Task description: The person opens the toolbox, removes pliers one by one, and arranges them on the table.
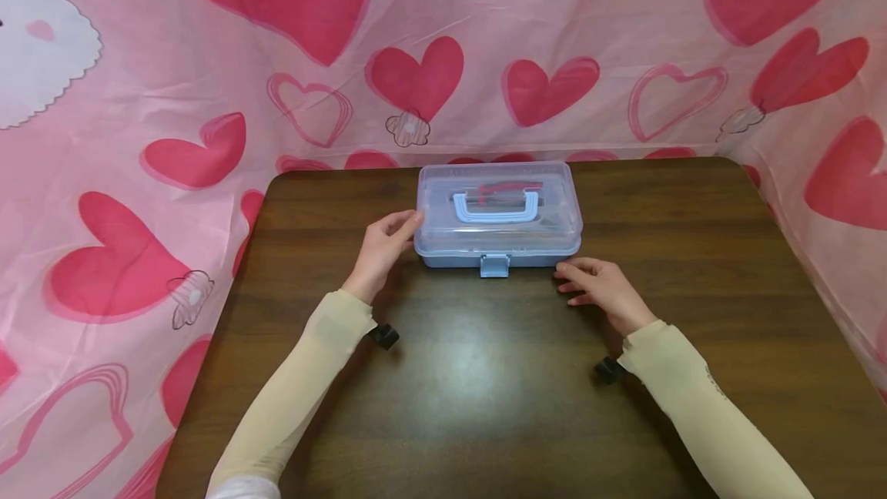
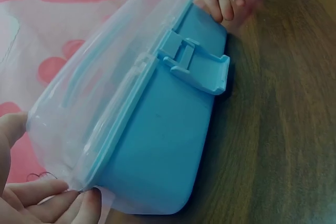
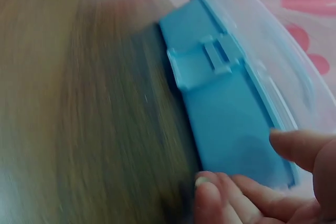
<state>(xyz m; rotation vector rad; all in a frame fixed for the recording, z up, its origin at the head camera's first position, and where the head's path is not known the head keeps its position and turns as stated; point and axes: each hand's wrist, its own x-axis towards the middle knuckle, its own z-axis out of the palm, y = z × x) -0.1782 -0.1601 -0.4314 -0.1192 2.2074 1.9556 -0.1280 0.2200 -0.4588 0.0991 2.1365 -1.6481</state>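
A storage box (image 1: 499,241) with a light blue base and a clear lid (image 1: 443,214) stands at the table's back edge. Its blue carry handle (image 1: 496,216) lies folded on the lid, and the front latch (image 1: 495,266) is flipped outward. Through the lid a red-handled tool (image 1: 509,187) shows, its kind blurred. At the box's left end my left hand (image 1: 383,249) pinches the lid's edge, thumb (image 2: 11,127) above and bent fingers (image 2: 52,200) at the rim. My right hand (image 1: 603,287) sits by the front right corner, fingers loosely spread, thumb (image 3: 299,145) over the base's corner.
The brown wooden table (image 1: 457,422) has rounded corners. A pink cloth with hearts (image 1: 312,98) hangs behind the box and along both sides. A black wrist mount (image 1: 384,336) sticks out from the left sleeve, and a similar black mount (image 1: 610,370) from the right.
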